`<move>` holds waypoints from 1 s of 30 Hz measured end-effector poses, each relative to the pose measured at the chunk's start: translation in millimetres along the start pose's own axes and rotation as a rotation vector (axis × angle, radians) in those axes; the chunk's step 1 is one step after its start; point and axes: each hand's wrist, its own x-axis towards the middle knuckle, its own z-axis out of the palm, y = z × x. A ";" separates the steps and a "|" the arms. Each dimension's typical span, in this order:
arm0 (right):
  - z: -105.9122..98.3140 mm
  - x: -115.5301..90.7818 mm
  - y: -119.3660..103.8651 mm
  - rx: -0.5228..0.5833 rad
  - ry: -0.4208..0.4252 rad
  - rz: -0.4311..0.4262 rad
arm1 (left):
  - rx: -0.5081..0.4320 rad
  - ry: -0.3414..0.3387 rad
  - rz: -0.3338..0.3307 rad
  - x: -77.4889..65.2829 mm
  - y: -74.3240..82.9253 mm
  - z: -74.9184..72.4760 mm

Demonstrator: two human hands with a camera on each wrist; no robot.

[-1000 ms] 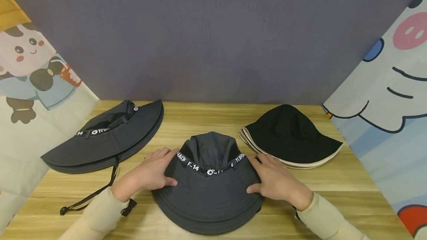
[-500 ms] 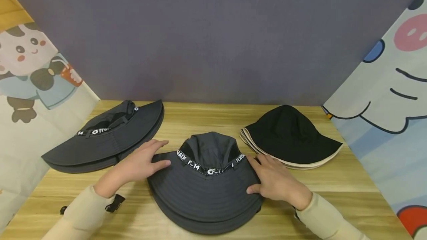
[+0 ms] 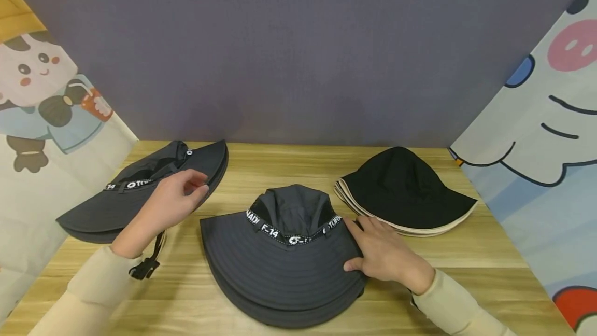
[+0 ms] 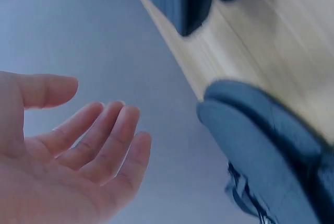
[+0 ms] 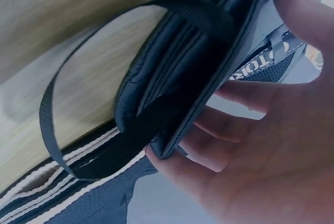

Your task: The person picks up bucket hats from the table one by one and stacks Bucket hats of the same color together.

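A dark grey sun hat (image 3: 284,268) with a white-lettered band lies front middle on the wooden table, its brim fanned toward me. My right hand (image 3: 384,250) rests on the right side of its brim, thumb and fingers spread over the outer face; the right wrist view shows the brim's layered edge (image 5: 198,72) hiding the fingertips. My left hand (image 3: 170,201) is raised with loosely bent fingers and holds nothing. In the head view it overlaps a second grey hat (image 3: 140,191) at the left. The left wrist view shows the bare palm and fingers (image 4: 112,145).
Black bucket hats with cream edging (image 3: 406,196) lie stacked at the back right. A strap with a black buckle (image 3: 144,268) trails from the left hat. A grey panel (image 3: 298,56) stands behind the table, with cartoon-printed cloths (image 3: 527,134) at both sides.
My left hand has let go of the middle hat and moved left and up toward the left hat. The middle hat's left brim has spread outward. My right hand stays in place.
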 end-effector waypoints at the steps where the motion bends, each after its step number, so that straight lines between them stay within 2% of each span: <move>1: 0.3 0.0 -0.1 -0.001 0.000 -0.002 | 0.005 0.004 -0.009 0.9 -1.9 -3.6; 9: 1.7 -0.4 0.0 -0.004 0.003 -0.005 | 0.056 0.054 -0.061 9.7 -18.0 -25.8; 15: 2.4 -0.9 0.0 -0.006 0.000 0.006 | 0.082 0.101 -0.104 14.3 -36.9 -36.6; 30: 0.3 -1.0 -1.1 0.001 -0.006 0.013 | 0.134 0.239 -0.106 15.9 -83.4 -50.6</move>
